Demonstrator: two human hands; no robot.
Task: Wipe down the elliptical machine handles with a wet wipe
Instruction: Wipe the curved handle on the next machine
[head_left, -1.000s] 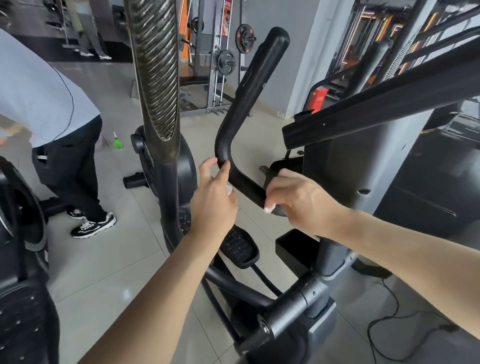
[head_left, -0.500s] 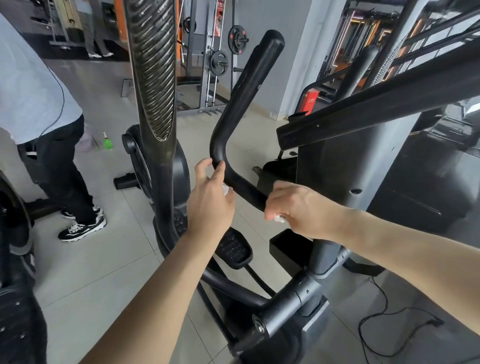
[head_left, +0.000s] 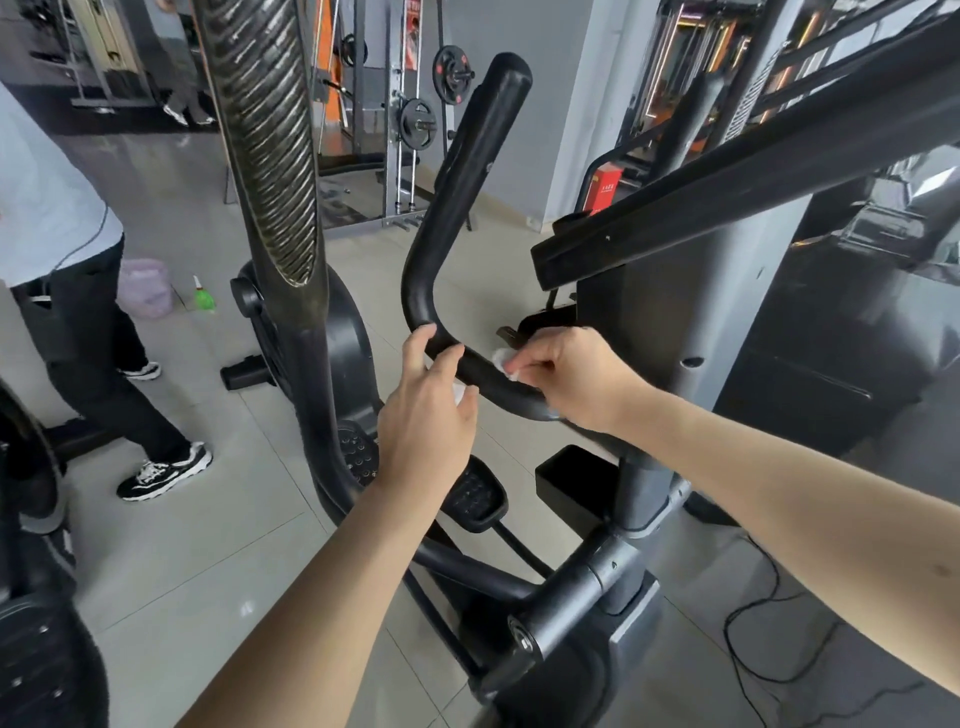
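The white wipe (head_left: 503, 360) lies on the lower stretch of the black handle (head_left: 457, 208), just past its bend; most of it is buried under the right hand (head_left: 576, 379), whose curled fingers pinch it against the bar, so only a crumpled edge shows; the left hand (head_left: 423, 421) grips the bend itself, fingers hooked over the top; a white scrap peeks out by its thumb, same wipe or not I cannot tell; a ribbed handle (head_left: 265, 156) runs off the top; another person (head_left: 67, 249) stands left, partly cut off.

Green bottle (head_left: 203, 300); bystander (head_left: 88, 338); floor cable (head_left: 726, 631).
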